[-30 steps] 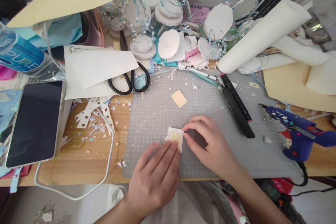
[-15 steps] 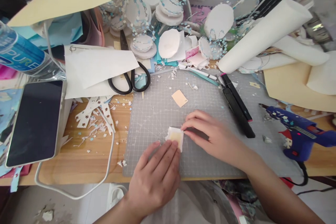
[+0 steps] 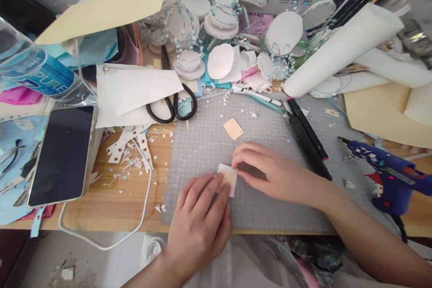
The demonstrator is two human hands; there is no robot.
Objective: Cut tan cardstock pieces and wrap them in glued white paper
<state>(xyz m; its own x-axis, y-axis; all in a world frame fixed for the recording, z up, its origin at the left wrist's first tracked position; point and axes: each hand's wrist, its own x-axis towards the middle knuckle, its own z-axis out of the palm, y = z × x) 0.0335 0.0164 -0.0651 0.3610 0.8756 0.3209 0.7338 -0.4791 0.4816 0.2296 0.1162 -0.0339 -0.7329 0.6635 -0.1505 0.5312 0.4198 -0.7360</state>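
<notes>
A small square of white paper with a pale yellowish middle [image 3: 228, 175] lies on the grey cutting mat [image 3: 195, 153]. My left hand [image 3: 201, 216] rests over its lower left part, fingers stretched out and pressing it down. At the paper's upper right corner, my right hand [image 3: 270, 172] has its thumb and index finger closed in a pinch. A small peach rectangle of paper [image 3: 233, 129] lies a little farther up the mat, apart from both hands.
Black-handled scissors [image 3: 173, 108] lie at upper left, partly under white paper [image 3: 138, 94]. A black cutter-like tool [image 3: 307, 144] and a blue glue gun [image 3: 391, 175] lie on the right. A phone [image 3: 62, 155], water bottle [image 3: 47, 72] and white cable [image 3: 143, 207] occupy the left.
The view has shifted slightly. My left fingers have moved up and now cover more of the paper's left side. My right hand stays at the same corner.
</notes>
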